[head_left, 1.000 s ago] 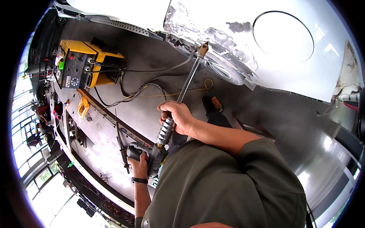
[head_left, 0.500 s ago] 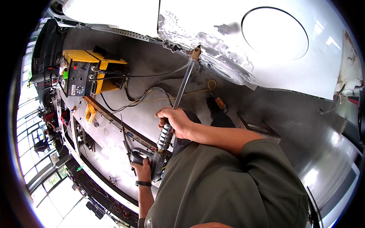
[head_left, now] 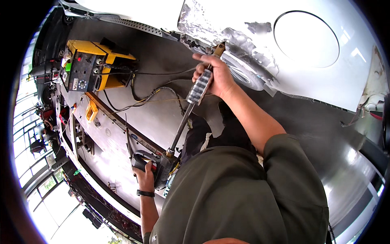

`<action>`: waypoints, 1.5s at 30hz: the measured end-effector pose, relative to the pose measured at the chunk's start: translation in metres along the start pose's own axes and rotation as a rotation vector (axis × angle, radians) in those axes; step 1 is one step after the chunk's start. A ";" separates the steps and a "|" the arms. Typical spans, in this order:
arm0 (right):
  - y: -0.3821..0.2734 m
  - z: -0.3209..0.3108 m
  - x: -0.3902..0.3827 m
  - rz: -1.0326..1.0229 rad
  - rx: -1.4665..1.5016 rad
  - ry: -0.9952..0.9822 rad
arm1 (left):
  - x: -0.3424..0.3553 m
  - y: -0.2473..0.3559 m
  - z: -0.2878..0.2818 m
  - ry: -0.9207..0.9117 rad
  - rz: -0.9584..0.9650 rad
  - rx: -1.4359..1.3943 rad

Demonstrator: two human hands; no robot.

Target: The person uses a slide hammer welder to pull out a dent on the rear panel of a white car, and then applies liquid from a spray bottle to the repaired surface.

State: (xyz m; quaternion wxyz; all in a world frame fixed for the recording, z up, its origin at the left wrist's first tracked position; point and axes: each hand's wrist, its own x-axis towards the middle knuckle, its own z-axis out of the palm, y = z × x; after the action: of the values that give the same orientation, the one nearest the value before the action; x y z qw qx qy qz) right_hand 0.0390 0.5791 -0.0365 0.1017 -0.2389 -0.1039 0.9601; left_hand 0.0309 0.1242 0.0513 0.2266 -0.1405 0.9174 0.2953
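A slide-hammer dent puller runs slantwise in front of me, its steel rod (head_left: pixel 180 128) ending in a brass-coloured tip (head_left: pixel 219 49) against the lower edge of the white car panel (head_left: pixel 235 14). Bare metal and crumpled paint (head_left: pixel 239 38) show around that spot. My left hand (head_left: pixel 145 178) grips the black pistol handle (head_left: pixel 140 162) at the puller's near end. Around the upper part of the ribbed sliding weight (head_left: pixel 198 91) closes my right hand (head_left: pixel 219 76), close to the tip, with its index finger partly stretched out.
A yellow and black machine (head_left: pixel 87 69) stands at the left, with dark cables (head_left: pixel 150 97) trailing across the floor. Near it lie a long rusty beam (head_left: pixel 118 118) and a yellow case (head_left: pixel 92 110). The car's wheel (head_left: pixel 243 73) shows below the panel.
My right hand has slid the ribbed weight up the rod, from beside the handle to near the tip. The left hand stays on the handle. The view has shifted slightly.
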 end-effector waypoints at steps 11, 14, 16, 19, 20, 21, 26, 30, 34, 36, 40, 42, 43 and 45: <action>0.168 0.059 -0.078 0.316 0.042 0.118 | 0.001 0.002 -0.051 -0.004 0.051 -0.066; 0.161 0.044 -0.070 0.255 0.046 0.157 | -0.005 0.018 -0.021 -0.058 0.015 -0.079; 0.137 0.042 -0.066 0.278 -0.015 0.167 | 0.016 -0.013 -0.003 -0.018 -0.053 0.037; 0.128 0.034 -0.060 0.279 -0.057 0.159 | 0.019 -0.020 0.016 0.061 0.023 0.040; 0.128 0.033 -0.060 0.276 -0.055 0.163 | 0.017 -0.015 0.018 0.058 0.024 0.042; 0.129 0.032 -0.060 0.273 -0.046 0.173 | 0.014 -0.008 0.018 0.016 0.009 0.005; 0.132 0.027 -0.058 0.294 -0.028 0.159 | 0.018 -0.010 0.016 -0.014 -0.023 0.036; 0.128 0.034 -0.060 0.300 -0.041 0.189 | 0.019 -0.010 0.016 0.044 -0.043 0.182; 0.128 0.038 -0.061 0.240 -0.021 0.207 | 0.027 -0.017 -0.002 -0.285 0.067 0.076; 0.123 0.038 -0.059 0.209 0.000 0.175 | 0.035 -0.028 -0.004 -0.263 0.017 0.043; 0.068 0.030 -0.030 0.123 -0.069 0.193 | 0.032 -0.002 0.002 -0.205 -0.166 -0.129; 0.026 0.010 -0.004 0.033 -0.076 0.090 | 0.027 0.009 0.002 -0.213 -0.169 -0.130; 0.017 0.007 0.005 -0.056 -0.059 0.121 | 0.027 0.013 0.002 -0.224 -0.164 -0.134; 0.028 0.006 0.007 -0.232 -0.116 0.207 | 0.027 0.011 -0.002 -0.221 -0.171 -0.126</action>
State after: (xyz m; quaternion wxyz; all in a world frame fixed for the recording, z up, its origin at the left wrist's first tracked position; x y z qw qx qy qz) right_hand 0.0258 0.5532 -0.0415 0.2079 -0.3286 -0.1750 0.9046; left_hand 0.0024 0.1277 0.0444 0.3412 -0.1988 0.8512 0.3458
